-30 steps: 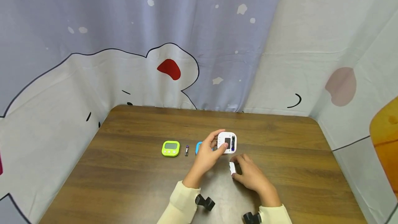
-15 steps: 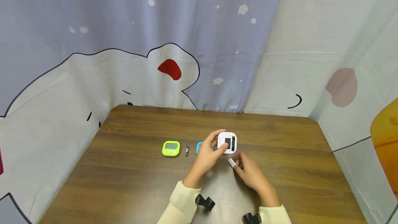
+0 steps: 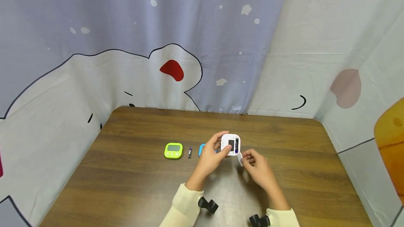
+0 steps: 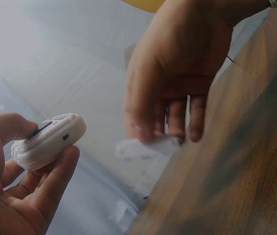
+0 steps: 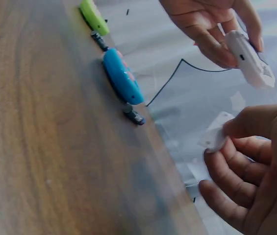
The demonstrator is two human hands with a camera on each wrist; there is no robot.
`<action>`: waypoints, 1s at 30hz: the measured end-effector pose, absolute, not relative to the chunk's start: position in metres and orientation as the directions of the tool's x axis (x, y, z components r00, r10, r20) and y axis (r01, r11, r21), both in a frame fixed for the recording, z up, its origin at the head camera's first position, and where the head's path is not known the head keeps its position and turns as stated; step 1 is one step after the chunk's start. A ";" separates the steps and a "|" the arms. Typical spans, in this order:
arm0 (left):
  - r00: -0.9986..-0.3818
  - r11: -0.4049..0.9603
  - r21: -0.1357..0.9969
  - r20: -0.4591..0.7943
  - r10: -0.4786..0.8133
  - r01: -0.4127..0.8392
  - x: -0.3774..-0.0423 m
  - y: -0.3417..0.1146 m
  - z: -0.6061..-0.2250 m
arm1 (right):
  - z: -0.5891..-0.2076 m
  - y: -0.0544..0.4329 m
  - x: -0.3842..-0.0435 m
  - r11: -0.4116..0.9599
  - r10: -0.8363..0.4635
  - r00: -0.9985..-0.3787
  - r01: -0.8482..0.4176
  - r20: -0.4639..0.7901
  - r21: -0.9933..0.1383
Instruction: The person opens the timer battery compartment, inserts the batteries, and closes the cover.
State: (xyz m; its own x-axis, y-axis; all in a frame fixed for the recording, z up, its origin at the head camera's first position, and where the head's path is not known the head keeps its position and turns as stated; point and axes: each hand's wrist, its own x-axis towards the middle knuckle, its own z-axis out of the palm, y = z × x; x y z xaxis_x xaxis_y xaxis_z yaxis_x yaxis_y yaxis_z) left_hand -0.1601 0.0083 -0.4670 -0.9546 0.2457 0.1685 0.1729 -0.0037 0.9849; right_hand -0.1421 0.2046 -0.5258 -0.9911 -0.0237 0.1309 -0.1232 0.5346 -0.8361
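Note:
My left hand point(image 3: 208, 158) grips a white digital timer point(image 3: 231, 142) above the table, its back facing up. The thumb presses on the back near a dark square. In the uncovered slot at the timer's right side lies a dark battery point(image 3: 236, 145). Just below that lower right corner, my right hand point(image 3: 259, 169) pinches a small white battery cover point(image 3: 240, 159) between thumb and fingers. In the right wrist view the cover point(image 5: 216, 133) is tilted and apart from the timer point(image 5: 248, 58). The left wrist view shows the cover point(image 4: 148, 148) blurred.
On the wooden table point(image 3: 132, 185) lie a green timer point(image 3: 173, 150) and a loose battery point(image 3: 190, 152). A blue timer point(image 5: 121, 76) is mostly hidden behind my left hand in the head view; another battery point(image 5: 134, 115) lies beside it. A printed curtain point(image 3: 221, 45) hangs behind.
My right hand has turned the cover over in its fingers and brought it up and right, to the timer's lower corner. The left hand and the timer have stayed in place.

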 end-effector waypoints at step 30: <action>-0.939 -0.022 0.980 0.196 0.284 0.198 -0.159 0.014 -0.468 | -0.488 0.209 -0.132 0.067 0.111 -0.968 -0.219 0.226 -0.973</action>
